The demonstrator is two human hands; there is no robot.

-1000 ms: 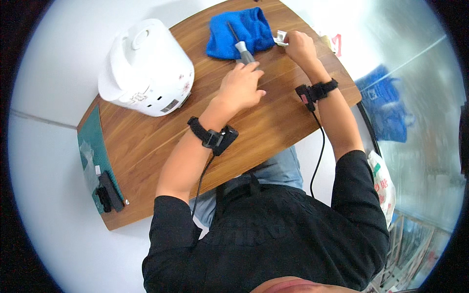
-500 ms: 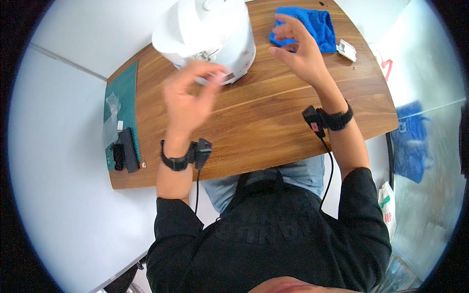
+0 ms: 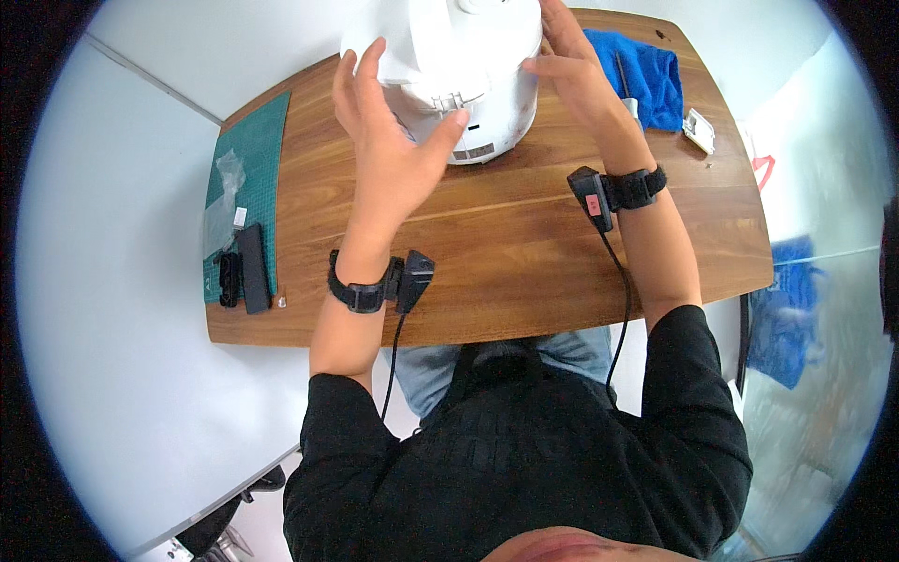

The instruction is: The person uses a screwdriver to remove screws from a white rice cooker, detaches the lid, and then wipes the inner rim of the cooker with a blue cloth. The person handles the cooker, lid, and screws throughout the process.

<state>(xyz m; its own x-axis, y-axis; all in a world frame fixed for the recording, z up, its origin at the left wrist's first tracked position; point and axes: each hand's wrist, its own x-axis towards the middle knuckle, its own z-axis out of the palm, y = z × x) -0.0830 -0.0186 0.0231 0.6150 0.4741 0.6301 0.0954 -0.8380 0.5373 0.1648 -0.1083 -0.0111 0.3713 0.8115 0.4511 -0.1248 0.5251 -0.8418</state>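
A white rice cooker (image 3: 506, 131) with a lid, a carrying handle and a front latch stands at the far edge of the table, its top cut off by the picture. My left hand (image 3: 398, 155) is at its front left, fingers spread upward along the side and thumb close to the latch. At the cooker's right side, my right hand (image 3: 585, 84) has its thumb stretched out against or very near the wall. Its other fingers reach along that side, partly out of the picture. Both hands look open; firm contact cannot be made out.
A blue towel (image 3: 660, 89) lies right of the cooker, a slender object beside it. Nearby is a small white plastic part (image 3: 699, 131). On the left, a green cutting mat (image 3: 267, 140) bears a clear plastic bag (image 3: 225, 201) and a dark oblong case (image 3: 251, 267). Wrist-device cables hang down.
My left hand has moved forward and its fingers have spread at the cooker's left. The right hand has come from over the towel to the cooker's right side. The whole view has shifted slightly.
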